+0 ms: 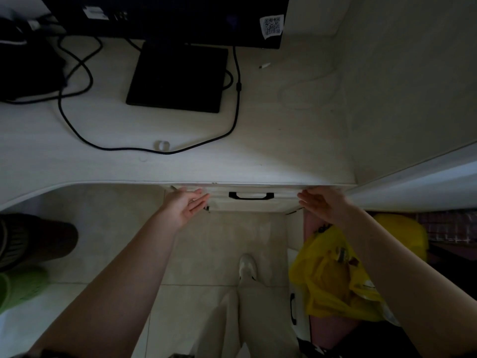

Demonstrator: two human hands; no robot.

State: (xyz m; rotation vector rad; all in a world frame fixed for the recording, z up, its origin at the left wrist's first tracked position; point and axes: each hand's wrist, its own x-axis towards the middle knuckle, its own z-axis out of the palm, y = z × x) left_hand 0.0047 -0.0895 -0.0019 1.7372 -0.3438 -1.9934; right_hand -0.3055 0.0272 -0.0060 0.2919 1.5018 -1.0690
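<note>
under the desk edge, both hands (249, 205) flank the drawer (251, 200).

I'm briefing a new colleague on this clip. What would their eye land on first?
The left hand and the right hand reach, open, to either end of the white drawer under the desk edge, its black handle between them. Next comes the bright yellow plastic bag at lower right, beside the right forearm.
</note>
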